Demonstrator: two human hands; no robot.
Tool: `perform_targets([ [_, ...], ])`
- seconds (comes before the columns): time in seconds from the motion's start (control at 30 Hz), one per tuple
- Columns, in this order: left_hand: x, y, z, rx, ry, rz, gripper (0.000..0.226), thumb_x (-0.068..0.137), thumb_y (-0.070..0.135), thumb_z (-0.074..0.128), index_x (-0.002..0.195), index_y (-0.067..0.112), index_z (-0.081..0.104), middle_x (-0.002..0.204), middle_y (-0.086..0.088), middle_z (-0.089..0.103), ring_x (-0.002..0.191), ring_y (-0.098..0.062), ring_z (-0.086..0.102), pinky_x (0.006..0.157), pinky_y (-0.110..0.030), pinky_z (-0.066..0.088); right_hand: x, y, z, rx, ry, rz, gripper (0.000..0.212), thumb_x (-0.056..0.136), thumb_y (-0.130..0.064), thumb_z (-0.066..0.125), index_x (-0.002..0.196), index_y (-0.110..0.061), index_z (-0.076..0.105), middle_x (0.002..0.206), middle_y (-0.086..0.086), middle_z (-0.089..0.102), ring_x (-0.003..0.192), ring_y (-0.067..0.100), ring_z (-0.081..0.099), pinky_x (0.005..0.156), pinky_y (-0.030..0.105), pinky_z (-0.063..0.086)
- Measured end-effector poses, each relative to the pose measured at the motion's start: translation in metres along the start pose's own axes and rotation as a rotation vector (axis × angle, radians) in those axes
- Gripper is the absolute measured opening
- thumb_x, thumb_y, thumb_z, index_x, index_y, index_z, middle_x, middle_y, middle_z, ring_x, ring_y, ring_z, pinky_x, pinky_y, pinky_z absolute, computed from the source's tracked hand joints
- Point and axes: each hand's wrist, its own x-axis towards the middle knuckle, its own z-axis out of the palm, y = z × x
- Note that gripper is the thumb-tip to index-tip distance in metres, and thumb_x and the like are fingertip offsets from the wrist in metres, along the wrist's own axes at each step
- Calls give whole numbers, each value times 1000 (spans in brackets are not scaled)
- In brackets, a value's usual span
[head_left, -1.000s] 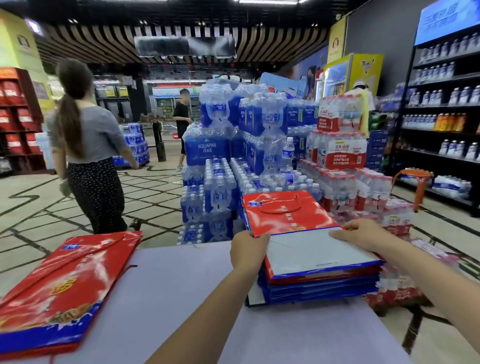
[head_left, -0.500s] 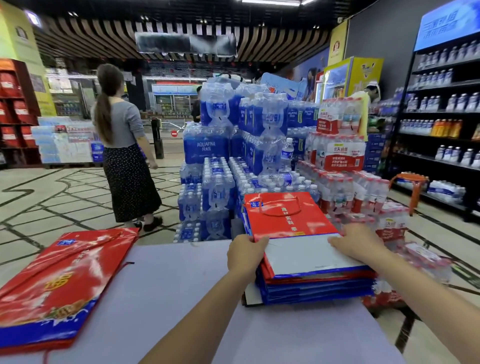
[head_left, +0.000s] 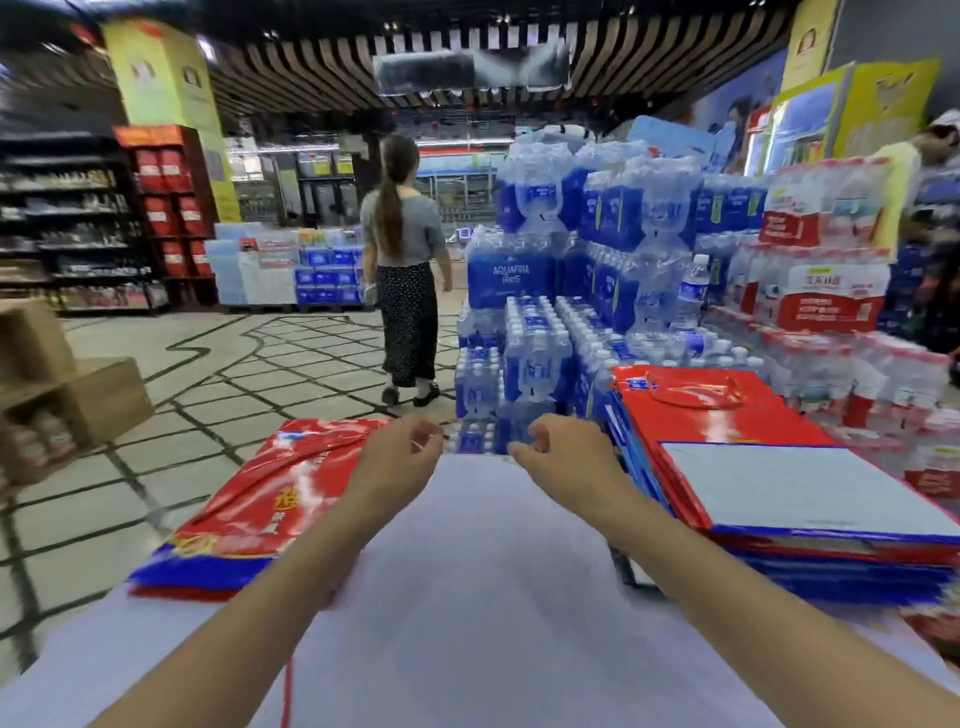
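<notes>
Beside left hand (head_left: 400, 457): flat red bag (head_left: 270, 499) (blue bottom edge), glossy.

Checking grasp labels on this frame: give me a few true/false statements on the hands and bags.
1. Both hands grip the stack of bags on the right. False: the left hand and right hand hover loosely curled over the table's far edge, holding nothing.
2. A red bag lies flat on the table's left side. True.
3. Packs of bottled water are piled beyond the table. True.
4. The person on the shop floor faces the camera. False: only their back shows.
</notes>
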Motion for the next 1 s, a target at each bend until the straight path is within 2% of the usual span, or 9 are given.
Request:
perform_targets([
  [0.13, -10, -66, -56, 74, 116, -126, 15, 90, 20, 59, 99, 17, 70, 91, 3, 69, 83, -15, 62, 75, -29, 48, 3, -57, 74, 69, -149, -2, 40, 90, -45, 59, 114, -13, 64, 108, 3, 66, 102, 23, 60, 84, 33, 49],
  [0.23, -22, -110, -90, 211, 147, -254, 9, 91, 28, 58, 91, 22, 65, 83, 4, 66, 79, -17, 60, 66, -28, 42, 2, -88, 125, 125, -257, 54, 42, 87, -50, 62, 104, -12, 67, 102, 3, 67, 97, 23, 62, 81, 33, 50],
  [0.33, -33, -157, -114, 367, 123, -437, 29, 84, 49, 59, 87, 20, 63, 94, -8, 69, 85, -27, 60, 72, -33, 48, -1, -107, 165, 176, -349, 159, 55, 84, -61, 60, 113, -14, 65, 112, 3, 67, 102, 26, 63, 83, 33, 51],
  [0.43, -48, -193, -120, 507, 35, -602, 70, 75, 73, 50, 111, 14, 63, 114, -15, 63, 106, -34, 58, 88, -39, 50, -7, -113, 190, 128, -341, 235, 53, 83, -57, 62, 117, -16, 61, 119, 3, 65, 109, 28, 61, 93, 34, 48],
  [0.5, -56, -202, -118, 507, 58, -645, 83, 77, 77, 50, 123, 8, 56, 121, -17, 60, 113, -35, 56, 91, -40, 48, -8, -115, 199, 71, -313, 281, 49, 81, -56, 64, 111, -18, 60, 116, 3, 66, 107, 27, 61, 95, 38, 48],
  [0.7, -49, -203, -114, 464, 188, -634, 73, 73, 73, 59, 105, 7, 62, 108, -13, 66, 102, -35, 60, 83, -41, 51, -2, -117, 199, 168, -266, 345, 28, 81, -39, 65, 98, -19, 56, 107, 3, 68, 99, 26, 64, 86, 36, 51],
  [0.8, -45, -200, -116, 318, 281, -618, 58, 78, 53, 69, 106, 4, 55, 107, -16, 65, 102, -37, 59, 77, -37, 46, 3, -113, 196, 410, -226, 405, 22, 83, -31, 71, 92, -14, 61, 99, 4, 71, 90, 23, 68, 76, 36, 56],
  [0.9, -39, -197, -120, 149, 318, -602, 50, 80, 43, 74, 105, 4, 56, 104, -14, 66, 98, -35, 59, 70, -34, 38, 6, -110, 182, 935, -210, 554, 7, 84, -7, 71, 86, -11, 65, 86, 9, 71, 77, 22, 70, 76, 43, 60],
  [1.0, -36, -182, -119, -18, 393, -570, 47, 77, 40, 78, 104, 9, 55, 97, -5, 61, 92, -27, 58, 71, -35, 42, 14, -105, 164, 1172, -182, 507, 20, 88, 5, 63, 82, -14, 59, 83, 7, 67, 72, 18, 66, 72, 37, 56],
])
